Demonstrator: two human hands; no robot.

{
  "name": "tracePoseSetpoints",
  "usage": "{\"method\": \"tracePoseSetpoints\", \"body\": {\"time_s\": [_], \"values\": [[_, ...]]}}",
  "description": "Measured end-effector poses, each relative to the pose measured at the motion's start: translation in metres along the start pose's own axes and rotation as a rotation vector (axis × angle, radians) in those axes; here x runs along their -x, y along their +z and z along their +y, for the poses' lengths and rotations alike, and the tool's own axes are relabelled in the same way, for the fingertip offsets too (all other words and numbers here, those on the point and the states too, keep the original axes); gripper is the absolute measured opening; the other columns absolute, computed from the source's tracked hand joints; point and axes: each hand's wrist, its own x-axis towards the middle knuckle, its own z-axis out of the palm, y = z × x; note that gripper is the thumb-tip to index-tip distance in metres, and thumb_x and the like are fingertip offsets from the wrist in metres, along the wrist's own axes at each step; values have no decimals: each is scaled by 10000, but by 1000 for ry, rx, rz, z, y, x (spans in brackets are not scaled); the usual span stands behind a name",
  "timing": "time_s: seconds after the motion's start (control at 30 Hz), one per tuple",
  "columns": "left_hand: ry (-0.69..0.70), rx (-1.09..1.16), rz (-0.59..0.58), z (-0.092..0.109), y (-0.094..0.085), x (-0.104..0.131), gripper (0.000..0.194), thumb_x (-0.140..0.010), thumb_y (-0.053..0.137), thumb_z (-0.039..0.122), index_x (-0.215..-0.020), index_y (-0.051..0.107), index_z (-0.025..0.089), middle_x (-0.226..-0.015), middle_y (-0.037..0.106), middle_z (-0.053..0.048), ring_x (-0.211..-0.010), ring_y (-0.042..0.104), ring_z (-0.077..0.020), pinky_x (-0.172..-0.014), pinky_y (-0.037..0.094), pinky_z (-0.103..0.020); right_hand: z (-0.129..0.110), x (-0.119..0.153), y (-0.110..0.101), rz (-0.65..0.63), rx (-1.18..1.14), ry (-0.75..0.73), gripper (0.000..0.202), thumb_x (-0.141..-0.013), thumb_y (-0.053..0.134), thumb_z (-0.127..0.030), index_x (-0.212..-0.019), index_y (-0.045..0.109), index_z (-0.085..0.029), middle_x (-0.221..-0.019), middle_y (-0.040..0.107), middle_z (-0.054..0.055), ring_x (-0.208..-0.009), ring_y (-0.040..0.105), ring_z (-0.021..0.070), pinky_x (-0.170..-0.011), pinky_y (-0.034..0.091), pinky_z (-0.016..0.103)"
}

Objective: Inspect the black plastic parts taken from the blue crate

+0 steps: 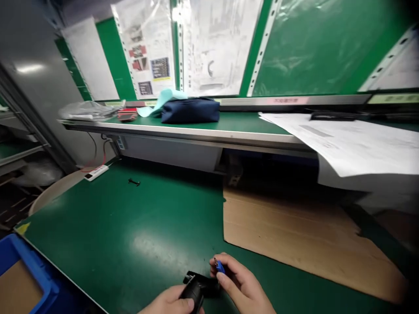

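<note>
Fitting looks to be the step: at bottom centre the left hand (170,302) grips a black plastic part (198,288) just above the green desk (131,226), while the right hand (240,285) pinches a small blue piece (220,267) in narrow fingers beside it; next, careful alignment.

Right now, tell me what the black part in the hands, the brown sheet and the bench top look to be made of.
Black part: likely moulded plastic, matt with a faint sheen, held by the left hand.
Brown sheet: corrugated cardboard by its dull tan face, creases and torn edge.
Bench top: a green mat, possibly rubber or vinyl, smooth and semi-gloss, reflecting the lights.
</note>
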Motion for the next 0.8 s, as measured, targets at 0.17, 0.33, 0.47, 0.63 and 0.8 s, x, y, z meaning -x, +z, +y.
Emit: {"method": "tracePoseSetpoints", "body": {"time_s": [0.17, 0.33, 0.47, 0.63, 0.8], "values": [[10, -109, 31, 0, 16, 6, 628, -723, 641, 652, -999, 655, 88, -794, 575, -48, -651, 461, -125, -645, 333, -258, -3, 21, -11, -78, 297, -108, 244, -955, 436, -406, -1140, 565, -313, -1126, 611, 43, -1115, 527, 225, -931, 444, 351], [-116, -23, 110, 15, 29, 17, 631, -722, 638, 657, -1033, 622, 109, -785, 581, -24, -569, 488, -108, -629, 376, -272, -9, 28, -14, -211, 375, -171, 118, -968, 396, -293, -957, 509, -259, -896, 582, 0, -791, 537, 149, -715, 434, 280], [-173, -61, 118, 30, 36, 25, 584, -759, 606, 645, -1010, 625, 117, -748, 576, -13, -575, 497, -116, -627, 376, -276, -7, 29, -14, -204, 472, -189, 141, -989, 329, -266, -949, 461, -241, -842, 558, -1, -723, 492, 145, -658, 398, 278], [-216, -141, 112, 36, 40, 33, 603, -751, 587, 670, -1005, 618, 124, -759, 553, -7, -627, 485, -123, -598, 338, -253, -14, 27, -9, -178, 682, -394, 326, -944, 443, -498, -1162, 487, -260, -879, 541, 30, -775, 465, 190, -693, 367, 319], [-234, -222, 78, 44, 47, 40, 575, -779, 536, 664, -1040, 627, 161, -739, 522, 15, -653, 435, -135, -602, 326, -254, -18, 25, -3, -122, 911, -434, 543, -841, 412, -697, -1043, 561, -215, -813, 484, 33, -731, 386, 194, -664, 291, 327]]}}
